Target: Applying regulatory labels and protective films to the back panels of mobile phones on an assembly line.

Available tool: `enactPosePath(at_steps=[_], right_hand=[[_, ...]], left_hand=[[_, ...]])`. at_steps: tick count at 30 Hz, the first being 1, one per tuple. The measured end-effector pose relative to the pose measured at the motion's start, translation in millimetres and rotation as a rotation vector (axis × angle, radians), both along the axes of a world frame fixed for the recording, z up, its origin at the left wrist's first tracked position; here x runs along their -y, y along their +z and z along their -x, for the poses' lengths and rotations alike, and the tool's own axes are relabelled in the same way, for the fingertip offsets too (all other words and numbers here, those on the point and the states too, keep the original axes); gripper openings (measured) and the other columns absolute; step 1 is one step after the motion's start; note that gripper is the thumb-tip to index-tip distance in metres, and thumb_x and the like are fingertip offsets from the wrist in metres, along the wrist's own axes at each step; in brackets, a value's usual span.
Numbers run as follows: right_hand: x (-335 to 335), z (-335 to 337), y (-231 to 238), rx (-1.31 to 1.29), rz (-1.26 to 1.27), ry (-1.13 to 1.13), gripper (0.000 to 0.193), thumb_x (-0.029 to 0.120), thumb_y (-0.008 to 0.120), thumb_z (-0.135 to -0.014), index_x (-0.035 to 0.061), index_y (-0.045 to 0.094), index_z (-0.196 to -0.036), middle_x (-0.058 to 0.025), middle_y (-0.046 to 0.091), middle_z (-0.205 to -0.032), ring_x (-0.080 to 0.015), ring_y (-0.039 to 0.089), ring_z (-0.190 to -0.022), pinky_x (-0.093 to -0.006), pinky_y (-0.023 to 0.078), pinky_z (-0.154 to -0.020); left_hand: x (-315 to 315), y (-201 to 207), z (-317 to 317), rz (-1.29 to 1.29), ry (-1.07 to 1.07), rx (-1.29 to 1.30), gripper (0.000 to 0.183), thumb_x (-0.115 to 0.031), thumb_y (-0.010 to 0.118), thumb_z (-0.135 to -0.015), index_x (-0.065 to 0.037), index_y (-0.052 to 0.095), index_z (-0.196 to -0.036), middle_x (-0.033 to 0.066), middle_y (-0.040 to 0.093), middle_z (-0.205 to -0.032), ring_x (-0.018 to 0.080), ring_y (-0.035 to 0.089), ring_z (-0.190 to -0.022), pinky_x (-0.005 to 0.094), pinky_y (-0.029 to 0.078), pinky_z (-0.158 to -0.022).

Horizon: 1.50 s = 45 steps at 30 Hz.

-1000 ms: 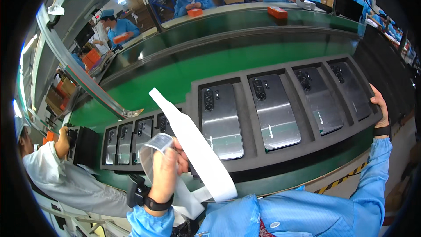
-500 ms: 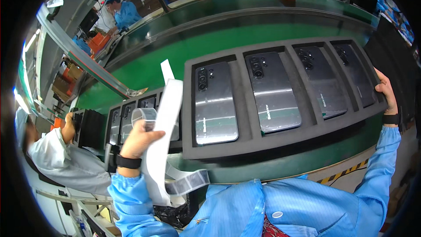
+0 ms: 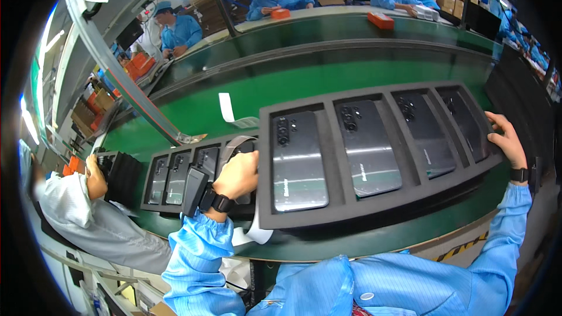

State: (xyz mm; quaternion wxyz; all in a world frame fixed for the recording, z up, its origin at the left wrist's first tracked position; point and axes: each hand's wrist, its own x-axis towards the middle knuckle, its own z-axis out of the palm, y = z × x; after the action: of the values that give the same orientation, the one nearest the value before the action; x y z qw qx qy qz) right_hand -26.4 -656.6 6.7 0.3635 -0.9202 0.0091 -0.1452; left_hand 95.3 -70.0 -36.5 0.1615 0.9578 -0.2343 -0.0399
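lying just inside the near edge of the green bench, a dark foam tray sat tilted between two hands held well apart. the right hand was clamped on its right end; the left hand was at its left end, fingers hidden, so its grip could not be told. all four wells held a phone, camera side up, so filling looked finished, with no well left over; whether any label was on could not be judged. a white strip reached past the left hand, loose. toward the bench's left end stood a second tray, its visible wells filled too. beyond the bench's far edge, people in blue worked near orange boxes.
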Motion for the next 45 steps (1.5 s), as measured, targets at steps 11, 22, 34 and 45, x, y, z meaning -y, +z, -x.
enactPosePath(at_steps=[11, 22, 34, 45], right_hand=[[-243.5, -45.6, 112.9, 0.645, 0.31, 0.585, 0.016, 0.009, 0.058, -0.084, -0.0019, 0.064, -0.094, -0.0092, 0.056, -0.09, -0.02, 0.053, -0.084, -0.0307, 0.043, -0.074], [-422.5, -67.1, 37.4, 0.67, -0.144, 1.13, 0.023, 0.016, 0.07, -0.073, 0.0053, 0.063, -0.092, -0.0063, 0.056, -0.089, -0.0245, 0.053, -0.086, -0.034, 0.046, -0.072], [-426.8, -82.0, 27.2, 1.256, 0.104, 0.997, 0.024, 0.014, 0.061, -0.054, 0.0036, 0.063, -0.075, -0.0034, 0.058, -0.08, -0.0201, 0.055, -0.078, -0.0331, 0.041, -0.063], [-423.7, -86.4, 25.8, 1.496, 0.328, 0.917, 0.028, 0.015, 0.062, -0.056, 0.0007, 0.068, -0.08, -0.0046, 0.064, -0.077, -0.0141, 0.06, -0.074, -0.0279, 0.034, -0.062]], left_hand=[[-10.7, 71.3, 93.4, 1.366, 0.044, -0.698, 0.055, -0.012, 0.057, -0.086, 0.008, 0.034, -0.131, 0.0339, 0.053, -0.114, 0.0398, 0.059, -0.102, 0.0406, 0.05, -0.086], [-19.7, 75.7, 140.7, 1.341, 0.043, -0.641, 0.035, -0.01, 0.054, -0.091, 0.001, 0.046, -0.123, 0.0097, 0.057, -0.111, 0.0181, 0.057, -0.103, 0.0302, 0.044, -0.089], [1.1, 61.1, 122.9, 1.864, 0.261, -0.759, 0.042, -0.032, 0.029, -0.099, -0.001, 0.042, -0.124, 0.0132, 0.051, -0.122, 0.0225, 0.048, -0.118, 0.0402, 0.035, -0.103], [7.3, 65.2, 119.0, 1.85, 0.273, -0.754, 0.049, -0.027, 0.032, -0.097, 0.004, 0.035, -0.135, 0.0117, 0.046, -0.13, 0.0195, 0.043, -0.121, 0.0347, 0.031, -0.104]])
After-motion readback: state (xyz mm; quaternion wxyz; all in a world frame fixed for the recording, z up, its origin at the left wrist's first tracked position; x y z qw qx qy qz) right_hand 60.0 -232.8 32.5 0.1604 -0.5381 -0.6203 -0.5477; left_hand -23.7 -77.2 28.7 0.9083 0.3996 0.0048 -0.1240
